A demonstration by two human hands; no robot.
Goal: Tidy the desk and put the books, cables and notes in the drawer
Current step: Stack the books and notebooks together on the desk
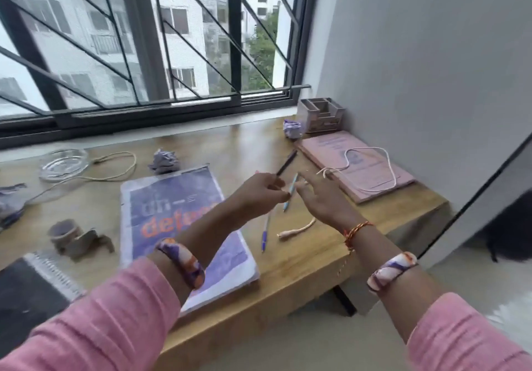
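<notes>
- Left hand (260,189) pinches a light-blue pen (290,193) over the desk (259,140), its fingers curled; right hand (322,198) hangs open beside it, fingers spread.
- Pinch looks loose; pen may drop.
- White cable (371,169) lies on pink book (357,166) at 2 o'clock; lifting the book could spill it.
- No drawer in view.

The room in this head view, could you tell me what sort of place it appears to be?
Probably a home study corner: a wooden desk set against a barred window facing apartment blocks, strewn with a purple book, pens and a desk organizer.
</notes>
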